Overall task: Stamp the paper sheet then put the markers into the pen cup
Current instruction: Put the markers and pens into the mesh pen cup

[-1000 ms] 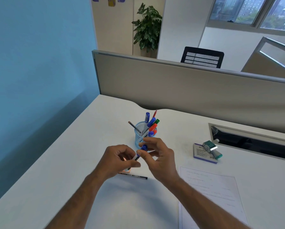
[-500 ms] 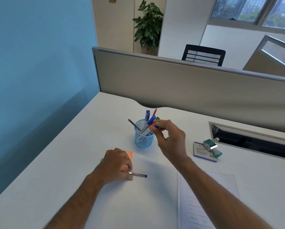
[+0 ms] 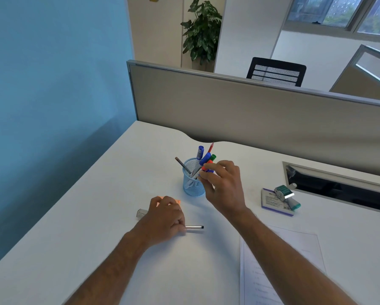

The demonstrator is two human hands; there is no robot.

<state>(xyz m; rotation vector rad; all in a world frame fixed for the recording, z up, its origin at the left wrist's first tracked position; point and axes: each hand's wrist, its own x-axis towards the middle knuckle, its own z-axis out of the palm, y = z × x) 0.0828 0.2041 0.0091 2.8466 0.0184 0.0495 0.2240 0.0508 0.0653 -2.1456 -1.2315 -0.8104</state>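
Observation:
A blue mesh pen cup (image 3: 192, 188) stands mid-desk with several markers in it, among them a blue-capped one (image 3: 200, 150), a green one (image 3: 213, 156) and an orange-red one (image 3: 207, 165), plus a pencil (image 3: 181, 164). My right hand (image 3: 223, 186) is at the cup's right rim, its fingertips pinching a blue marker (image 3: 209, 171) that slants into the cup. My left hand (image 3: 164, 216) rests on the desk in front of the cup, fingers curled round a thin silver pen (image 3: 194, 227). The printed paper sheet (image 3: 279, 260) lies at the lower right.
A green self-inking stamp (image 3: 286, 195) lies on a small purple-edged box (image 3: 270, 201) right of the cup. An orange sticky note (image 3: 177, 201) and a clear cap-like piece (image 3: 141, 213) peek out beside my left hand. A cable slot (image 3: 339, 190) and the grey partition (image 3: 250, 111) bound the desk's back.
My right hand carried the blue marker from in front of the cup up to its rim. My left hand dropped to the desk and closed on the silver pen.

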